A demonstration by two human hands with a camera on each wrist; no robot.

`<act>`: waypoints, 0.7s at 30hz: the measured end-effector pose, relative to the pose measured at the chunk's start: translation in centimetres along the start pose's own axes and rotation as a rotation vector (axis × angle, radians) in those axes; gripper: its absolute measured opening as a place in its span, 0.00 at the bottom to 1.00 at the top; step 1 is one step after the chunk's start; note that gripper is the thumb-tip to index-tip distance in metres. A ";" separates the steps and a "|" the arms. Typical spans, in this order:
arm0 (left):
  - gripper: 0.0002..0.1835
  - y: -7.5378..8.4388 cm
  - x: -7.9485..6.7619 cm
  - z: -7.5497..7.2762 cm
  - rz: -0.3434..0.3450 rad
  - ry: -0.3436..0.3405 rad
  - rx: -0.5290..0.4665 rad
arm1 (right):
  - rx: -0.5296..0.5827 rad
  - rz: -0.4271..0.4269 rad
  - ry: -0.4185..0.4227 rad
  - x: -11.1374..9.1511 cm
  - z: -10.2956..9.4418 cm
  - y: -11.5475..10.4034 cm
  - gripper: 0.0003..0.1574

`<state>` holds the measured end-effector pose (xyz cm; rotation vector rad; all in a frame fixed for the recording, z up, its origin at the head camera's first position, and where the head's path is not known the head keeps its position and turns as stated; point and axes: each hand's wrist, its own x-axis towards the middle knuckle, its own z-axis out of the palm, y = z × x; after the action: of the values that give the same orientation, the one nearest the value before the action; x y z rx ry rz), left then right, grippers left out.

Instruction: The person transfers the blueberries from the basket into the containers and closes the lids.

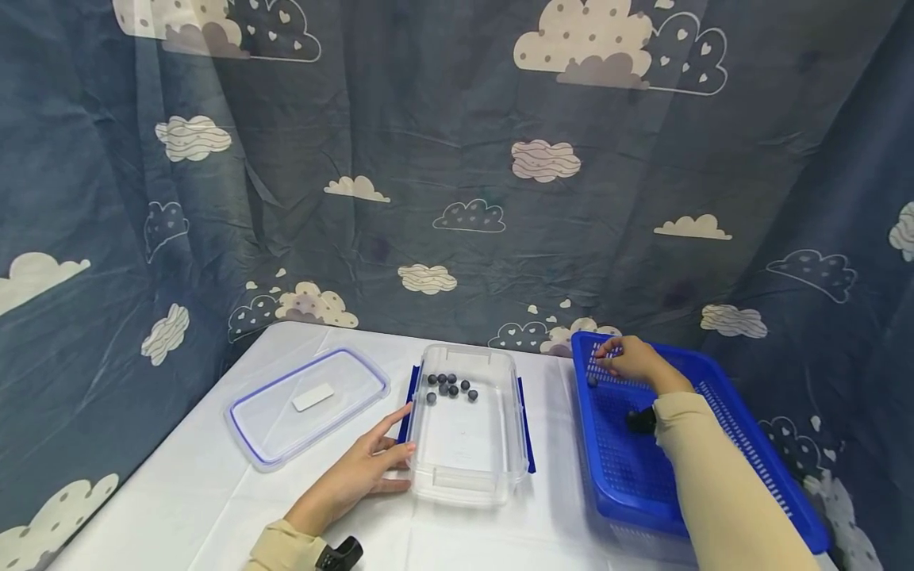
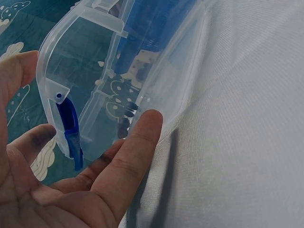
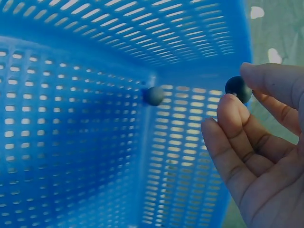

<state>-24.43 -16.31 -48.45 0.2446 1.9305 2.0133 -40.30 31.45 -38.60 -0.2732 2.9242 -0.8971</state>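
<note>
My right hand (image 1: 631, 361) is over the far left corner of a blue plastic basket (image 1: 631, 460). In the right wrist view its thumb and fingers pinch a dark blueberry (image 3: 238, 89). Another blueberry (image 3: 155, 96) lies in the basket's corner below. My left hand (image 1: 357, 476) rests its extended fingers against the left side of a clear plastic container (image 1: 464, 448), near a blue side latch (image 2: 71, 126). Several blueberries (image 1: 453, 391) sit loosely grouped at the far end inside that container. It stands without its lid, side latches hanging down.
A clear lid (image 1: 278, 424) with a blue seal and a white label lies on the white tablecloth (image 1: 178, 500), left of the container. Behind the table hangs a dark curtain (image 1: 400, 159) with a cloud pattern. The basket stands at the right.
</note>
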 end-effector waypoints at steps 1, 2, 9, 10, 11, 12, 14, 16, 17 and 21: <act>0.42 0.0 0.0 0.0 0.001 0.001 0.000 | -0.011 -0.012 0.009 0.0 -0.2 -0.2 0.14; 0.42 0.0 0.1 -0.1 0.002 0.000 0.001 | -0.016 -0.016 0.011 0.1 -0.4 -0.4 0.14; 0.42 -0.1 0.0 0.0 0.001 0.001 0.004 | -0.034 -0.048 0.025 0.2 -1.0 -1.8 0.16; 0.41 -0.1 0.0 0.0 0.001 0.002 0.004 | -0.035 -0.053 0.029 0.2 -1.0 -2.0 0.16; 0.41 -0.1 0.0 0.0 0.001 0.003 0.004 | -0.037 -0.058 0.031 0.2 -1.1 -2.3 0.16; 0.41 -0.1 0.0 0.0 0.000 0.003 0.005 | -0.038 -0.061 0.029 0.1 -1.2 -2.5 0.17; 0.41 -0.2 0.1 0.0 0.000 0.002 0.007 | -0.044 -0.074 0.030 0.0 -1.3 -3.1 0.18; 0.41 -0.2 0.1 0.0 0.001 0.001 0.007 | -0.045 -0.080 0.033 -0.1 -1.4 -3.8 0.18; 0.42 -0.1 0.1 0.0 0.002 0.000 0.007 | -0.048 -0.085 0.036 -0.1 -1.4 -4.1 0.18; 0.41 -0.1 0.1 0.0 0.005 0.003 0.006 | -0.052 -0.108 0.044 0.1 -1.1 -5.6 0.18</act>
<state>-24.45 -16.25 -48.53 0.2482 1.9395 2.0130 -39.67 27.49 -34.54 -0.4240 3.0018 -0.8513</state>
